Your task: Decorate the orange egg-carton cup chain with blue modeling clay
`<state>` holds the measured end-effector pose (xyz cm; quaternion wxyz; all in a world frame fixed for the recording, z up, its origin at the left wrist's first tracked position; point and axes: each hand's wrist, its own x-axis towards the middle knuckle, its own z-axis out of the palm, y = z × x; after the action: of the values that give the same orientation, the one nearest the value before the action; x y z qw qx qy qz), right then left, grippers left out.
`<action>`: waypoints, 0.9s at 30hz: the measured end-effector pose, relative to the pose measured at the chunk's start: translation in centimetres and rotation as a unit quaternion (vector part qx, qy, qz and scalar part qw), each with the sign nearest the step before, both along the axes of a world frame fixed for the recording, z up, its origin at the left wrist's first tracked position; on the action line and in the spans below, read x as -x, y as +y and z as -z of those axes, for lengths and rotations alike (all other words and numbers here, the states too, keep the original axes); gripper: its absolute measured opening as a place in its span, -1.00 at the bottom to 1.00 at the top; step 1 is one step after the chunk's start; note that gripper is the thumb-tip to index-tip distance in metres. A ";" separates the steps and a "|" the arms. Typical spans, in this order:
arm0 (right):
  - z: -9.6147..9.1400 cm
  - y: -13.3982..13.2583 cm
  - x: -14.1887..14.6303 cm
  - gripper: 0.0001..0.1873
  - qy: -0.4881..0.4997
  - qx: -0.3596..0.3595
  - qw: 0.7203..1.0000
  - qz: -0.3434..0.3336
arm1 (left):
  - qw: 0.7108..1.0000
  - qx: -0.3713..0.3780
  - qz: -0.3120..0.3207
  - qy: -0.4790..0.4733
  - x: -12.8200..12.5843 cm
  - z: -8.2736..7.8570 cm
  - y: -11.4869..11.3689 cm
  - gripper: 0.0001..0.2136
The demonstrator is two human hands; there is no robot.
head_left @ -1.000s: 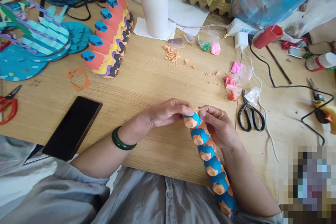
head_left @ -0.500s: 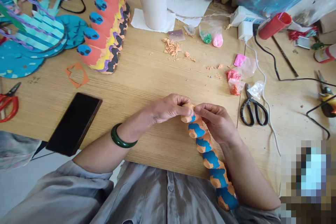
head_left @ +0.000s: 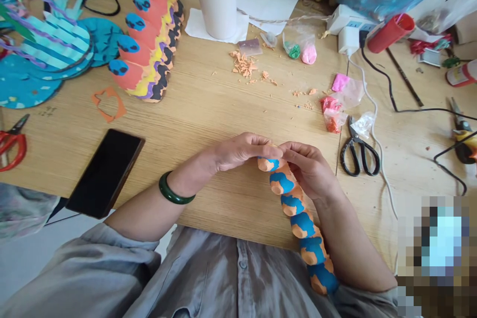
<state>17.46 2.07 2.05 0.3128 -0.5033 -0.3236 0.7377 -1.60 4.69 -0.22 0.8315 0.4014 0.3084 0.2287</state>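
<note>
Bumpy blue-and-orange strip [head_left: 302,224] at the front edge of the counter [head_left: 208,109], near end down by the right sleeve [head_left: 367,300], far end up between both hands. Left hand [head_left: 248,151] grasping that end bump from one side, right hand [head_left: 309,166] pinching it from the other, fingertips practically meeting. Looks like pressing or smoothing on the end bump, but can't really tell with fingers covering it. Next move probably calls for a steady left grip and light right fingertips, no crushing. Phone [head_left: 106,174] off left, black-handled scissors [head_left: 354,137] off right. Pink and red packets [head_left: 331,105] just beyond, then orange crumbs [head_left: 244,63]. Farther back left, similar red bumpy piece [head_left: 145,30] with blue spots.
</note>
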 end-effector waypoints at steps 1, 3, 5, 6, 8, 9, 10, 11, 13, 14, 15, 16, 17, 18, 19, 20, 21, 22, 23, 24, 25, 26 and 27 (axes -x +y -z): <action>-0.1 0.0 -0.1 -0.68 0.008 0.005 1.000 0.003 | 1.000 0.011 -0.007 -0.017 0.0 0.1 0.1 -0.55; -0.3 0.0 -0.2 -0.65 0.019 0.009 1.000 0.017 | 0.998 0.037 -0.037 -0.044 -0.1 0.5 0.2 -0.52; -0.4 0.0 -0.4 -0.64 0.028 0.004 0.999 0.034 | 0.995 0.053 -0.058 -0.055 -0.1 0.8 0.2 -0.54; -0.4 0.0 -0.4 -0.64 0.031 0.002 0.999 0.040 | 0.995 0.054 -0.060 -0.057 -0.1 0.9 0.2 -0.56; -0.3 0.1 -0.5 -0.67 0.037 -0.001 0.998 0.049 | 0.996 0.046 -0.052 -0.057 0.0 1.0 0.2 -0.60; -0.2 0.2 -0.6 -0.68 0.040 -0.003 0.998 0.054 | 0.997 0.041 -0.047 -0.055 0.1 1.0 0.2 -0.61; -0.1 0.2 -0.6 -0.69 0.044 -0.007 0.997 0.058 | 0.997 0.036 -0.046 -0.055 0.2 1.0 0.2 -0.63; -0.1 0.3 -0.6 -0.68 0.048 -0.011 0.997 0.059 | 0.997 0.033 -0.049 -0.055 0.2 0.9 0.2 -0.64; 0.1 0.5 -0.7 -0.66 0.057 -0.019 0.997 0.048 | 0.996 0.035 -0.061 -0.061 0.2 0.8 0.2 -0.64; 0.1 0.6 -0.8 -0.65 0.062 -0.021 0.997 0.037 | 0.995 0.037 -0.069 -0.067 0.2 0.7 0.3 -0.64; 0.3 0.7 -0.9 -0.65 0.067 -0.018 0.997 0.024 | 0.994 0.038 -0.076 -0.072 0.2 0.7 0.3 -0.63; 0.4 0.8 -1.0 -0.64 0.073 -0.010 0.997 0.010 | 0.993 0.038 -0.081 -0.076 0.1 0.7 0.3 -0.63; 0.6 0.8 -1.2 -0.64 0.079 0.000 0.997 -0.002 | 0.993 0.038 -0.085 -0.079 0.0 0.8 0.3 -0.63; 0.7 0.9 -1.3 -0.64 0.086 0.011 0.996 -0.013 | 0.992 0.038 -0.089 -0.081 0.0 0.9 0.3 -0.63; 0.9 1.0 -1.4 -0.63 0.093 0.021 0.995 -0.021 | 0.991 0.039 -0.093 -0.084 -0.1 1.0 0.2 -0.63; 1.1 1.0 -1.5 -0.62 0.099 0.027 0.994 -0.026 | 0.991 0.040 -0.097 -0.088 -0.2 1.1 0.2 -0.64; 1.2 1.0 -1.5 -0.61 0.105 0.029 0.994 -0.028 | 0.989 0.044 -0.102 -0.094 -0.3 1.2 0.1 -0.64; 1.3 1.0 -1.5 -0.61 0.108 0.024 0.993 -0.026 | 0.988 0.049 -0.108 -0.101 -0.3 1.2 0.1 -0.65; 1.4 1.0 -1.4 -0.60 0.110 0.015 0.994 -0.023 | 0.986 0.055 -0.114 -0.109 -0.4 1.3 0.0 -0.65; 1.4 1.0 -1.3 -0.61 0.111 0.000 0.994 -0.018 | 0.984 0.061 -0.118 -0.115 -0.5 1.4 0.0 -0.66; 1.4 0.9 -1.2 -0.61 0.110 -0.018 0.994 -0.013 | 0.983 0.066 -0.121 -0.120 -0.6 1.4 -0.1 -0.66; 1.4 0.9 -1.0 -0.62 0.108 -0.038 0.993 -0.008 | 0.982 0.071 -0.123 -0.123 -0.7 1.5 -0.1 -0.66; 1.3 0.8 -0.9 -0.63 0.105 -0.059 0.993 -0.003 | 0.982 0.074 -0.126 -0.124 -0.8 1.5 -0.2 -0.66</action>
<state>18.37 2.91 0.71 0.3718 -0.4030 -0.3330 0.7671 -0.83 4.54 -1.74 0.8552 0.2654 0.2673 0.3559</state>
